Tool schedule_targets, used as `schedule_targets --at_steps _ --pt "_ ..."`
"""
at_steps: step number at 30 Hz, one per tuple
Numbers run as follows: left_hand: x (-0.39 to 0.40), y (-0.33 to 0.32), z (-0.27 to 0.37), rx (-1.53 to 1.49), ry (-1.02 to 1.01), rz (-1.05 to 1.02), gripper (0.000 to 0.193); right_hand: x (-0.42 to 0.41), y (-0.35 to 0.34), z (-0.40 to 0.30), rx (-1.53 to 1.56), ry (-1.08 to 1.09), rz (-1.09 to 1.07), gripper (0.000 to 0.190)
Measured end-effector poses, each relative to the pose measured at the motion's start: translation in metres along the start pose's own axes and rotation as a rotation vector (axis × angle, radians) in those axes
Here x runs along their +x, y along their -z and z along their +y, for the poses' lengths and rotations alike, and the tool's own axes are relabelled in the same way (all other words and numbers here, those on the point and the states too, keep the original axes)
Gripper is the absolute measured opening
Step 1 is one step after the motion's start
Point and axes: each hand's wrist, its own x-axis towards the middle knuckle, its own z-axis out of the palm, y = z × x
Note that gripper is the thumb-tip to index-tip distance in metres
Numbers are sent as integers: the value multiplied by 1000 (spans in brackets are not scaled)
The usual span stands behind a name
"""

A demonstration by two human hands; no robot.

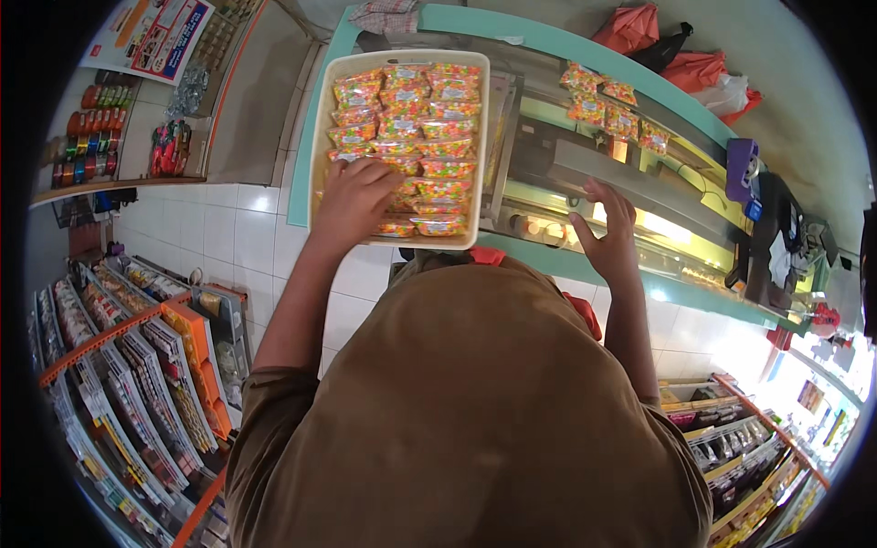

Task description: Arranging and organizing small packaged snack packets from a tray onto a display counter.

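A cream plastic tray [481, 151] stands on the left part of a glass-topped counter, filled with rows of clear packets of small multicoloured candies [404, 103]. My left hand [360, 195] reaches over the tray's left side, its fingers bent down on the packets; whether it grips one cannot be made out. My right hand [610, 226] hovers over the counter's near edge, right of the tray, fingers apart and nothing in it. Beyond it, several similar candy packets [588, 108] lie loose on the glass.
The counter has a green rim [548, 27]. A checked cloth [386, 15] lies at its far left corner, red and black plastic bags [627, 31] beyond it, and a purple tape dispenser [742, 171] at the right. Product racks [123, 342] stand behind left and right.
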Motion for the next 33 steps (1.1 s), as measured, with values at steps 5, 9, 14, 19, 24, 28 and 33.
schedule_targets --at_steps 5,9,14,19,24,28,33 --pt "-22 8 -11 65 92 -14 39 7 13 23 25 61 -56 63" --pt "-37 13 -1 107 249 190 40 34 24 69 -196 65 -28 58" --pt "-55 19 24 53 320 249 42 63 20 164 -361 42 -18 57" --pt "-74 13 15 -83 324 96 40 97 -5 227 -429 252 165 58" --pt "-66 23 19 -181 404 58 38 101 25 258 -338 -136 -50 39" --pt "-70 30 27 -194 429 274 36 65 43 252 -182 -266 -281 35" --pt "-82 25 18 -343 543 467 33 15 26 212 229 -334 -114 36"
